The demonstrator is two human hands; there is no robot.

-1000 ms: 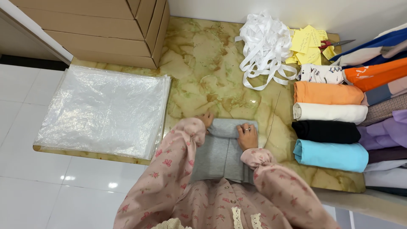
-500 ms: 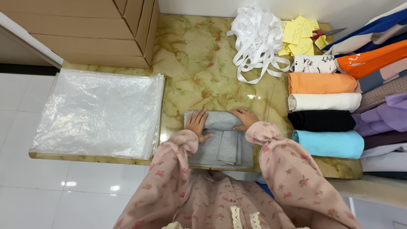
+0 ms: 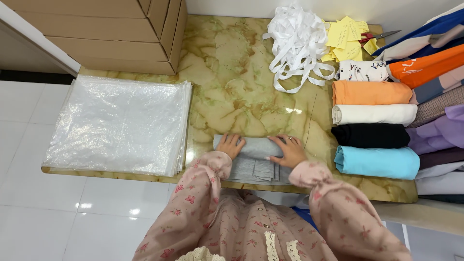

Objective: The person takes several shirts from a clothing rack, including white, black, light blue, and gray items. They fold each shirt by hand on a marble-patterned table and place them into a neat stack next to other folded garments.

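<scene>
Over at the left edge, white glossy floor tiles point(image 3: 29, 121) are catching the ceiling light. Next to them, a thick stack of clear square plastic bags point(image 3: 116, 125) is lying flat on the yellow-green marbled tabletop point(image 3: 232, 87), and behind it plain brown cardboard boxes point(image 3: 106, 29) are sitting closed, so I cannot tell what is in them.

In the middle, at the near edge of the table, a folded grey knit garment point(image 3: 253, 162) is lying as a flat rectangle, its far edge rolled or folded over into a thick band, with layered panels showing at the near side. The person's left hand point(image 3: 231, 145) is resting palm down on the left end of that band, fingers slightly spread and pressing flat, gripping nothing. The right hand point(image 3: 288, 151) is lying on the right end, fingers together and pointing left, also flat against the cloth. Both pink flower-print sleeves point(image 3: 208, 193) are reaching in from below.

Farther back, a loose heap of white ribbon strips point(image 3: 297, 41) is sprawling beside yellow paper tags point(image 3: 348, 36). On the right, rolled garments are lining up in a column: orange point(image 3: 369, 93), white point(image 3: 374, 114), black point(image 3: 369, 136) and light blue point(image 3: 377, 163), the blue one near the right hand but not touching it.
</scene>
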